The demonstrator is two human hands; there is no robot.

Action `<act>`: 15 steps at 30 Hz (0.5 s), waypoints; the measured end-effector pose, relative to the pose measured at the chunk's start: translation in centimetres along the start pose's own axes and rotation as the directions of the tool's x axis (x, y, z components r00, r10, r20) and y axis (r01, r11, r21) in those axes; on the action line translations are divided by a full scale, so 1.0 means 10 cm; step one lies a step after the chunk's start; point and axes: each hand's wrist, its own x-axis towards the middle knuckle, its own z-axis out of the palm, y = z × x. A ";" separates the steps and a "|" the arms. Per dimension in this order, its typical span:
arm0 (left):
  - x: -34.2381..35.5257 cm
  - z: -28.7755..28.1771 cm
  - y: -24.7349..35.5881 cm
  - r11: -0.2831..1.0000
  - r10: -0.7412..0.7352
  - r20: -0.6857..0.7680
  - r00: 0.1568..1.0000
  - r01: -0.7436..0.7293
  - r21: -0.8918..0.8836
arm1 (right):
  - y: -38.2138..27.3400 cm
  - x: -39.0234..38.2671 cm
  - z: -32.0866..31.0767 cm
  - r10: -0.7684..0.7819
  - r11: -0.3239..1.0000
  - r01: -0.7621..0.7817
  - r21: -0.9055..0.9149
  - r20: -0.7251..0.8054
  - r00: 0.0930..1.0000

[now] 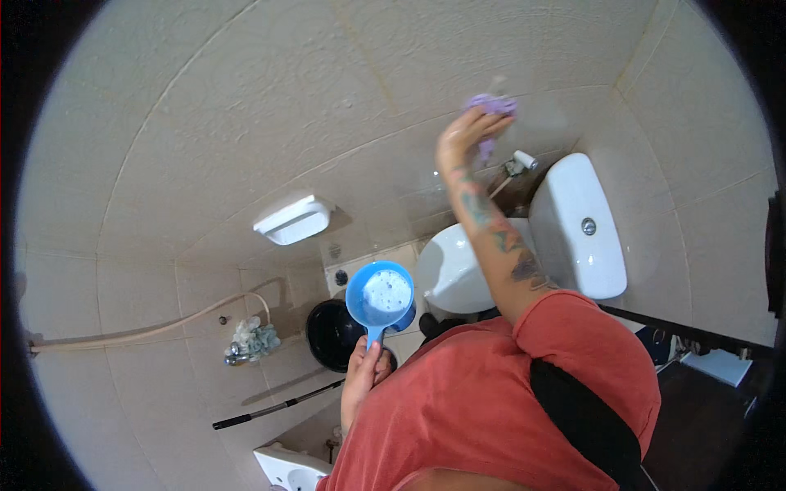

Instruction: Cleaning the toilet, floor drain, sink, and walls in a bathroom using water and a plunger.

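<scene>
My left hand (366,368) is closed round the handle of a blue dipper (354,286), which holds whitish, foamy liquid. The dipper is held level above the floor, partly over a black bucket (323,337). Reaching up to the tiled wall (393,74), my right hand (471,135) grips a purple cloth (494,104) against the tiles. Part of the cloth hangs below the fingers. Just below and to the right of that hand is a white bidet sprayer (525,159) on its wall holder.
A white toilet (446,266) with its tank (573,213) stands at the right. On the wall juts a white soap dish (295,221). At the left are a hose (139,337), a bath puff (254,340) by a tap, and a pole (278,406). A white sink (286,473) is at the lower edge.
</scene>
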 end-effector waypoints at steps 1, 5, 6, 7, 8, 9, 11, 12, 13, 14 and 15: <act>0.03 -0.05 -0.01 0.999 0.019 0.028 0.999 -0.018 -0.029 | -0.05 -0.32 0.12 0.033 0.999 -0.033 0.009 0.035 0.999; -0.18 -0.39 0.12 0.999 0.037 0.010 0.999 -0.037 -0.008 | -0.20 -1.71 0.51 0.160 0.986 -0.163 0.033 0.072 0.984; -0.19 -0.54 0.09 0.999 0.034 -0.003 0.999 -0.034 -0.020 | -0.26 -1.98 0.58 0.275 0.960 -0.279 0.015 0.130 0.953; -0.25 -0.64 0.08 0.999 0.030 -0.001 1.000 -0.030 -0.013 | -0.29 -2.23 0.64 0.384 0.922 -0.388 -0.014 0.178 0.906; -0.28 -0.70 0.07 0.999 0.041 -0.007 0.999 -0.041 -0.022 | -0.20 -2.46 0.72 0.465 0.884 -0.455 -0.108 0.307 0.830; -0.30 -0.77 0.07 0.998 0.050 -0.012 0.999 -0.051 -0.032 | -0.10 -2.63 0.77 0.543 0.838 -0.504 -0.210 0.419 0.728; -0.29 -1.00 0.01 0.999 0.046 -0.027 0.999 -0.047 -0.028 | -0.44 -2.79 0.46 0.441 0.786 -0.568 -0.244 0.865 0.238; -0.26 -1.07 0.00 0.999 0.050 -0.025 0.998 -0.050 0.005 | -0.40 -2.83 0.35 0.310 0.832 -0.518 -0.199 0.941 0.135; -0.23 -1.14 0.00 0.998 0.051 -0.023 0.998 -0.050 0.035 | -0.38 -2.88 0.23 0.181 0.869 -0.471 -0.151 0.983 0.018; -0.19 -1.19 0.03 0.996 0.028 -0.021 0.999 -0.026 0.083 | -0.34 -2.91 0.11 0.134 0.918 -0.350 -0.187 0.976 -0.169; -0.14 -1.28 0.02 0.996 0.004 0.010 1.000 -0.005 0.089 | -0.40 -2.90 -0.05 0.115 0.954 -0.219 -0.203 0.926 -0.360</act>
